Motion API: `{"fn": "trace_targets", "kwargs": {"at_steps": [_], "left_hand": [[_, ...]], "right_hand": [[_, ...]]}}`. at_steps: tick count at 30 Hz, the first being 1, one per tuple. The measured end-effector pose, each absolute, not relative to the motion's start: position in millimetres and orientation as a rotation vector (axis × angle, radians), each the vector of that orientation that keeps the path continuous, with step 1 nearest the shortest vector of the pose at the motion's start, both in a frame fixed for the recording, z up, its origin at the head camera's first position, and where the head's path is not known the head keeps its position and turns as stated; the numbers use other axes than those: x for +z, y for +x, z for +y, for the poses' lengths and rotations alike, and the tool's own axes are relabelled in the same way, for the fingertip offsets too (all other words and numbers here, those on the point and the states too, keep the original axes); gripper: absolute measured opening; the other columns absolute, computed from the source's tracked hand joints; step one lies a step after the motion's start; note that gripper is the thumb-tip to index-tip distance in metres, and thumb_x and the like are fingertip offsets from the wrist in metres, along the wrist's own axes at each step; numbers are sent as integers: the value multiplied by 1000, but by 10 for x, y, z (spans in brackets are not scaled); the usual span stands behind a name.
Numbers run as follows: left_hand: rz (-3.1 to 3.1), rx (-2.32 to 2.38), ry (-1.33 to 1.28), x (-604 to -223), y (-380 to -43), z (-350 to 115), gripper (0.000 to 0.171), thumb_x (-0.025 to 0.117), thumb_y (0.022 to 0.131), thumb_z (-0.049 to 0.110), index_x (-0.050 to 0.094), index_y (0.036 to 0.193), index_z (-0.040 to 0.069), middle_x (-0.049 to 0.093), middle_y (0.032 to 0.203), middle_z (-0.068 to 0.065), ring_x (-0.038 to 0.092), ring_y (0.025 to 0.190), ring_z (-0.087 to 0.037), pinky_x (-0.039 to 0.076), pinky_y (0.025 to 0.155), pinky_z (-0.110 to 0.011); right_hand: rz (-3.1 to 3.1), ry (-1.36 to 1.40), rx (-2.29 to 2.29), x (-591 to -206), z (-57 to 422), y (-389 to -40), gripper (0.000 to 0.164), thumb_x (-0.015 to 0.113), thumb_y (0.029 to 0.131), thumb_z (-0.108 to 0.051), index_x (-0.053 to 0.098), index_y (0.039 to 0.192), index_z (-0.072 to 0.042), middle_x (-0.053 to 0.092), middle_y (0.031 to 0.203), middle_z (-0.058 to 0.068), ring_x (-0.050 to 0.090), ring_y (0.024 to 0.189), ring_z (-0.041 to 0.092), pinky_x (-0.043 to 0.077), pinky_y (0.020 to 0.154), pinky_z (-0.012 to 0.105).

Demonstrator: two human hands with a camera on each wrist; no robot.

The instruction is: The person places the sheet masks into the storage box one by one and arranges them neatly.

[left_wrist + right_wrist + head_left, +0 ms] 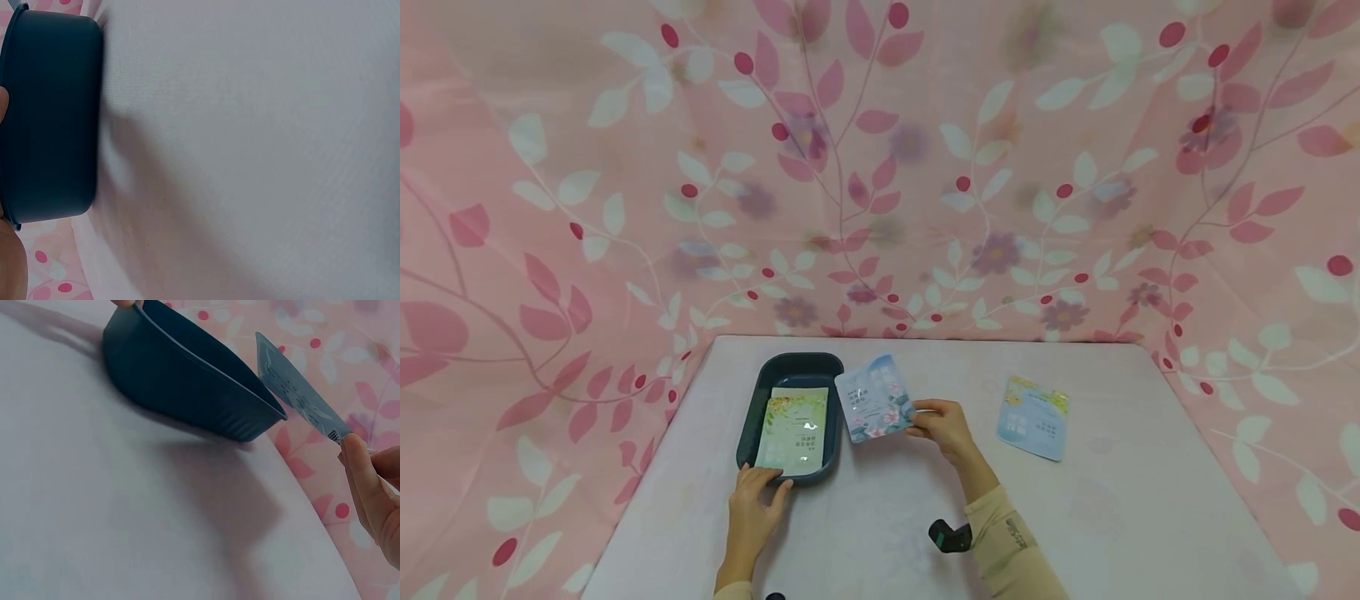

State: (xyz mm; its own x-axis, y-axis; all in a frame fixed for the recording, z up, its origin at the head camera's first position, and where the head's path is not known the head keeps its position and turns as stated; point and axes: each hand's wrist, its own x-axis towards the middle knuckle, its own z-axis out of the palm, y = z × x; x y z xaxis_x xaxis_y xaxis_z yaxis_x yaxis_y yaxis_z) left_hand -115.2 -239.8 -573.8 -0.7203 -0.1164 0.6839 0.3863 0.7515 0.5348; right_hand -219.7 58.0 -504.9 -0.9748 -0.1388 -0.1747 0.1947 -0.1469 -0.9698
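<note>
A dark teal plastic tub (747, 421) stands on the left of the table, a green and cream sachet (793, 442) lying flat inside it. My left hand (751, 512) grips the tub's near rim, fingertips over the edge and thumb by the near right corner. In my right hand (946, 429) is a blue floral sachet (872, 400), pinched by its right edge between thumb and fingers. It is raised and tilted just right of the tub, its left corner overlapping the rim in the head view. The right wrist view shows this sachet (300, 394) nearly edge-on beside the tub (181, 387).
A second blue sachet (1033, 419) with a yellow-green top lies flat on the white table (1120, 500), right of my right hand. A black device (950, 536) sits at the right wrist. Pink floral cloth (880, 167) hangs behind the table.
</note>
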Motion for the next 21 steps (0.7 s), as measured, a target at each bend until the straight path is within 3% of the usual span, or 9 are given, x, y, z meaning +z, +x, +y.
{"fn": "trace_targets", "kwargs": {"at_steps": [6,21], "left_hand": [[-2203,-887,-226,-5733,-1163,-2399,27,83,58,-10,67,79,-6,65,74,-13,60,75,-27,37,90,-64],[-2225,-900,-195,-5730,-1157,-2394,26,82,59,-10,67,79,-6,65,75,-13,60,76,-27,36,92,-64]], "right_hand": [[1878,17,-2222,-5031,517,-2184,30,56,83,15,52,113,23,65,88,31,67,61,15,58,64,28],[1854,10,-2201,-5096,353,-2189,30,55,83,16,53,112,22,65,84,27,66,60,14,58,63,28]]}}
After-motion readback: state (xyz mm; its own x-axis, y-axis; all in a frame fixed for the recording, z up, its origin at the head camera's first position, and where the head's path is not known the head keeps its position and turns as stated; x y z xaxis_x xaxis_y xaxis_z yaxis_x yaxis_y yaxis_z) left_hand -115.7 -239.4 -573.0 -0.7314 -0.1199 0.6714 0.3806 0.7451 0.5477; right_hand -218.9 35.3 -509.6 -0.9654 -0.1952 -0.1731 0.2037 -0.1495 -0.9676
